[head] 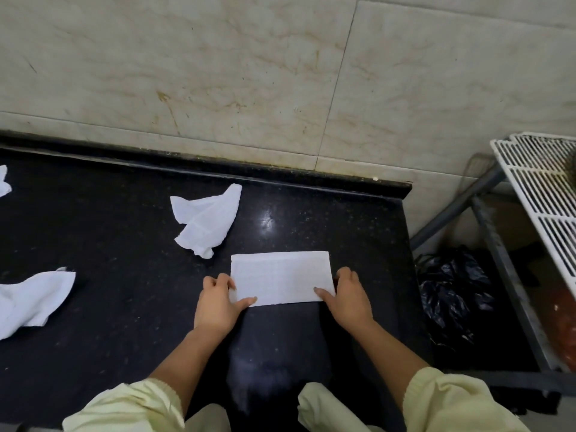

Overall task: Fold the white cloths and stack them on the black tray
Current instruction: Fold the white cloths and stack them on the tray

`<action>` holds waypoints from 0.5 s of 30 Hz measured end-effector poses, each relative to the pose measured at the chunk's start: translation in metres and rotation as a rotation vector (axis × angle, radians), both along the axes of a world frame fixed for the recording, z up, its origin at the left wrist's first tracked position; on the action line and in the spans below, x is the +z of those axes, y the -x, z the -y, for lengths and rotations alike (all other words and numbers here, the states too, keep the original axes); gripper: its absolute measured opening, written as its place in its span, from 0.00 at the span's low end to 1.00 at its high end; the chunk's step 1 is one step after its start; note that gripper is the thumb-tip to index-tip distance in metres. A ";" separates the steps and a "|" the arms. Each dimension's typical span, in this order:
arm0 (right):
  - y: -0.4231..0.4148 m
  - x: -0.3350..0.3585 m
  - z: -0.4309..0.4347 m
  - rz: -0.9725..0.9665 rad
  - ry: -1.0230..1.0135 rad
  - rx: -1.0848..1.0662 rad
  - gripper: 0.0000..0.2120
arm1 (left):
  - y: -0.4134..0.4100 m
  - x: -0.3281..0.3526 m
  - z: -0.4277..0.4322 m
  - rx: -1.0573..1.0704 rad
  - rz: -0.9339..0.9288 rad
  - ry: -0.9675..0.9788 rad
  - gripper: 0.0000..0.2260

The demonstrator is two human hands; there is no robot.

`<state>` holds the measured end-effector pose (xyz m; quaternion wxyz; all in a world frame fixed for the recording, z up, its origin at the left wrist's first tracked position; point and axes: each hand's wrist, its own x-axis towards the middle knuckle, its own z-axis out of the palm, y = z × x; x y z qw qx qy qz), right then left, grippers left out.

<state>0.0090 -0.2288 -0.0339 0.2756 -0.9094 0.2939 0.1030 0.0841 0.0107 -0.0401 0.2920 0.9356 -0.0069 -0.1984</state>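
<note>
Beige veined wall tiles (218,73) rise behind a black speckled counter (124,307), and from the head view we look down along both forearms onto it.

Near the counter's right end we see a folded cloth (280,277), a neat white rectangle lying flat with its long sides running left to right. Our left hand (218,302) pinches its lower left corner, thumb laid on top and the other fingers curled at the short edge. Our right hand (349,299) grips the lower right corner the same way, thumb on the fabric and fingers bent against the right edge. Pale yellow sleeves (131,406) cover both arms up to the forearm.

Behind the rectangle and to its left lies a crumpled cloth (205,222), well apart from our hands. A second loose cloth (31,300) sprawls at the left border of the view, and a white scrap (3,182) shows farther back on that side.

Past the counter's right end we see a white wire rack (545,194) resting on a grey metal frame (498,260), with a black plastic bag (452,294) bunched on the floor between the frame and the counter.
</note>
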 end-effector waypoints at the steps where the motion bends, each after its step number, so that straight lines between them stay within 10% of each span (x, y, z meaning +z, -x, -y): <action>1: -0.002 0.002 -0.004 -0.017 -0.026 -0.076 0.25 | -0.001 0.002 0.003 0.033 -0.032 0.008 0.21; 7: -0.019 0.008 -0.010 -0.144 -0.272 -0.365 0.29 | -0.006 0.010 0.016 0.170 -0.204 0.082 0.24; 15: -0.017 0.007 -0.003 -0.032 -0.514 -0.493 0.08 | -0.009 0.008 0.003 0.276 -0.160 0.199 0.18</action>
